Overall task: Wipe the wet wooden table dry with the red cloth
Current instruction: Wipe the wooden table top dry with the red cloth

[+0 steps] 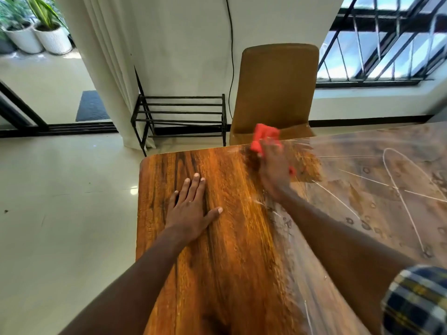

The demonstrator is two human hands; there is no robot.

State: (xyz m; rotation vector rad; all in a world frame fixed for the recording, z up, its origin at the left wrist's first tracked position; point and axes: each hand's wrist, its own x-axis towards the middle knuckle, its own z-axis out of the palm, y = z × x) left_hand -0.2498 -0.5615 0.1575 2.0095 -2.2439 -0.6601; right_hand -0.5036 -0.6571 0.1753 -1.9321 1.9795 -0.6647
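Note:
The wooden table (232, 238) fills the lower middle and right of the head view. Its right part shines with water drops and streaks, while the left strip looks matte. My right hand (274, 165) is blurred near the table's far edge and grips the red cloth (263, 136), which sticks out beyond the fingers and presses on the wood. My left hand (191, 206) lies flat on the table's left part, fingers spread, holding nothing.
A tan chair (275, 93) stands at the table's far edge, right behind the cloth. A black metal rack (181, 114) and a white curtain (113, 68) are by the wall. Pale tiled floor (67, 201) lies left of the table.

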